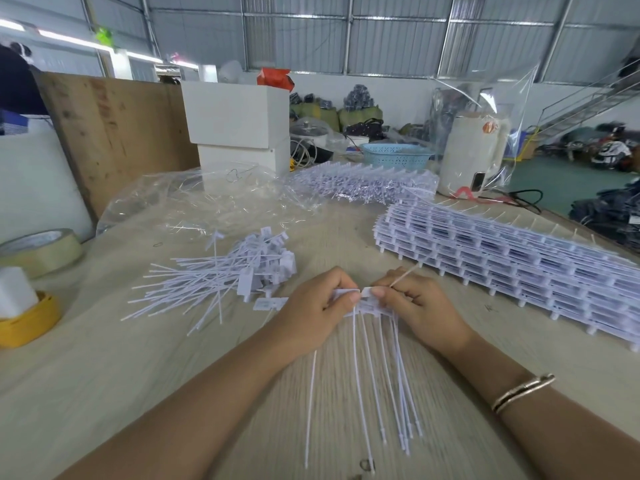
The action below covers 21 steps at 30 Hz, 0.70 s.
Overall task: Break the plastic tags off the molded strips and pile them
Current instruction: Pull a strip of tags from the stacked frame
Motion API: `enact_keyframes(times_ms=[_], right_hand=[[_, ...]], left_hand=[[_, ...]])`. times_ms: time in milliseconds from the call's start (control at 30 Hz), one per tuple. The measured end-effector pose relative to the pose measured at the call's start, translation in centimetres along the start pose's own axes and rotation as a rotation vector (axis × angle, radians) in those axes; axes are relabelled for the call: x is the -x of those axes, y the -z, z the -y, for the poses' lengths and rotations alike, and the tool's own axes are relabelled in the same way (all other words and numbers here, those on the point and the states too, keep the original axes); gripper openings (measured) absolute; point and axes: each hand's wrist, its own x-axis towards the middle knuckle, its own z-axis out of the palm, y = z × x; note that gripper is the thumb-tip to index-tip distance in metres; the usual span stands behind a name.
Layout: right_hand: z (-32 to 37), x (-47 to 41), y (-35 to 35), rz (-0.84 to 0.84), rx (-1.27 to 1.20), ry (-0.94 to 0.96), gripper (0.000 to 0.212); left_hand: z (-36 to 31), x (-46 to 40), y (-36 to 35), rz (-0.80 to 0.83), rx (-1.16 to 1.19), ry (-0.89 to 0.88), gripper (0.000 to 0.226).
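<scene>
a pale wood-grain table stands in a large shed with grey corrugated metal walls on steel framing. a brown plywood board leans upright at the table's far left beside stacked white boxes. a metal staircase rises at the right above a green floor; daylight glares at upper left

Both forearms are reaching fwd from the near edge, angling in so the hands are meeting at centre. L hand is curling its fingers, thumb pressing down at the inner side, pinching. R hand is mirroring it just beside, knuckles up, thumb tip pointing toward the L thumb, fingers folding under and gripping. Thumbs are nearly touching. R wrist is wearing a thin bangle. Both arms are bare.
</scene>
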Motion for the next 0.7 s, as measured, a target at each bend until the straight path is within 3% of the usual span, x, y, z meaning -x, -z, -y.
enact_keyframes(times_ms=[233,367,533,700], right_hand=[[0.4,0.1,1.6,-0.108,-0.254,-0.255,0.031],[0.0,0.1,2.1,-0.013,-0.040,-0.236,0.024],[-0.9,-0.1,1.2,0.140,0.170,-0.074,0.037],[-1.4,-0.2,1.0,0.250,0.274,-0.112,0.051]], left_hand=[[0.0,0.0,0.4,0.022,0.126,-0.005,0.014],[0.6,0.0,1.0,-0.039,0.158,0.074,0.020],[0.8,-0.3,0.9,-0.080,0.081,0.149,0.033],[1.1,-0.2,0.5,-0.028,-0.070,0.145,0.025]])
